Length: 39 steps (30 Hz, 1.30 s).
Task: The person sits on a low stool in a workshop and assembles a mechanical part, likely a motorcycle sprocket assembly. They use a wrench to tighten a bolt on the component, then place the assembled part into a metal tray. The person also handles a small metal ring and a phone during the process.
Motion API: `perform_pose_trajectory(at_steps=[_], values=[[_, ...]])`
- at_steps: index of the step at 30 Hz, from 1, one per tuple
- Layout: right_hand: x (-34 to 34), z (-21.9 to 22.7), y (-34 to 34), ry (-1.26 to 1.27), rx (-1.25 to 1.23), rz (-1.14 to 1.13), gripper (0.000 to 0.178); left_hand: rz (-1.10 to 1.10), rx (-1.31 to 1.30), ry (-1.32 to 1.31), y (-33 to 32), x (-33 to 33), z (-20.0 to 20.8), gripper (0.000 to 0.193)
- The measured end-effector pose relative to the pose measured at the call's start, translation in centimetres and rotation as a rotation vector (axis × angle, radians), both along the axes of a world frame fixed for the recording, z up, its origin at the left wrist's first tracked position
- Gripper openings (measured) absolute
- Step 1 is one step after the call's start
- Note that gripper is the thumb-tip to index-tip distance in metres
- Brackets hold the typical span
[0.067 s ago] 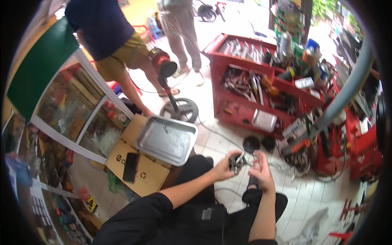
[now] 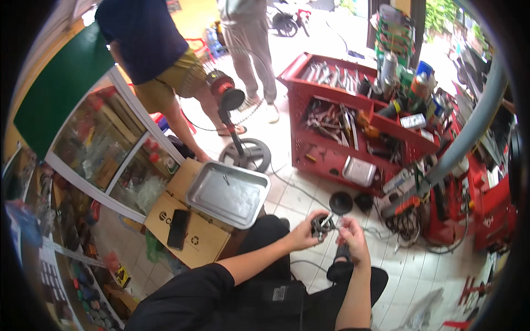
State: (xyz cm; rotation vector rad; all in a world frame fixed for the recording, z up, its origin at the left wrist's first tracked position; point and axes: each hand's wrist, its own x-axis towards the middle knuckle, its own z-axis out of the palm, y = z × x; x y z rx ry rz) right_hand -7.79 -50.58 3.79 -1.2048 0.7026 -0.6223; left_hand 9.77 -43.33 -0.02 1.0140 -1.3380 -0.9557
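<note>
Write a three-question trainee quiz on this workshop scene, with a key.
1. True or false: both hands, left hand and right hand, hold the small metal part.
2. What lies on the cardboard box beside the metal tray? A) black phone B) hammer C) cup
3. What colour is the tool cart?

Key: 1 true. 2 A, the black phone. 3 red.

white tiled floor [image 2: 419, 276] | cardboard box [image 2: 193, 231] under metal tray [image 2: 227, 194] | red tool cart [image 2: 353, 127] | fan base [image 2: 247, 153]
</note>
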Motion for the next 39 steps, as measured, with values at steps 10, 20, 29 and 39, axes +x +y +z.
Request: perform_pose_trajectory(at_steps=[10,20,29,39], values=[[0.6,0.3,0.0,0.057,0.071,0.054,0.034,-0.018,0.088,0.021,1.3,0.7,1.9,0.061],[1.7,-1.1,-0.3,0.19,-0.038,0.065,0.035,-0.045,-0.03,-0.037,-0.3,1.5,-0.9,0.071],[-1.7,-0.1,-1.2,0.097,0.074,0.141,0.036,0.075,0.057,-0.167,0.6,-0.9,-0.9,0.071],[-2.3,1.6,0.3,0.07,-0.039,0.053,0.036,0.102,0.088,-0.046,0.2,-0.9,-0.5,0.062]])
